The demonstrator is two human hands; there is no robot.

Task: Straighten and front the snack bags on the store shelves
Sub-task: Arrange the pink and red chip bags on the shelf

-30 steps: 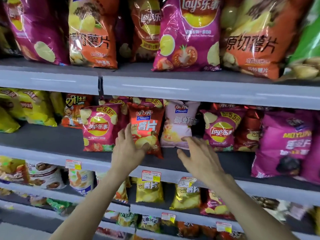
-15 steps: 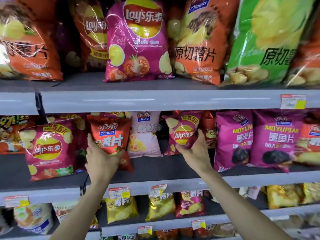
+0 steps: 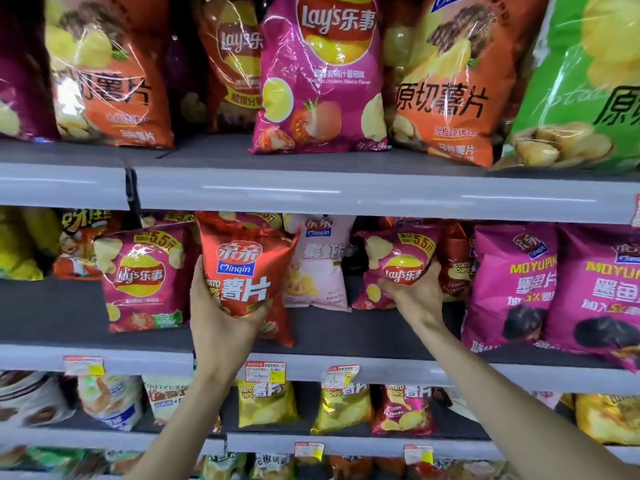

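Shelf [image 3: 346, 334]: hands [image 3: 221, 320] [image 3: 414, 292] grip two bags [image 3: 247, 268] [image 3: 398, 265].

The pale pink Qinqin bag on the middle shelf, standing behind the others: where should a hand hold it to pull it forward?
Probably by its lower edge, coming from the front between the red Qinqin bag and small Lay's bag. The pale pink bag stands upright, set back, sides crowded, bottom clear.

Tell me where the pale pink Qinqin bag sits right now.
In the head view the pale pink Qinqin bag stands centre on the middle shelf, set back between the red Qinqin chips bag in the left hand and the small Lay's bag in the right hand.
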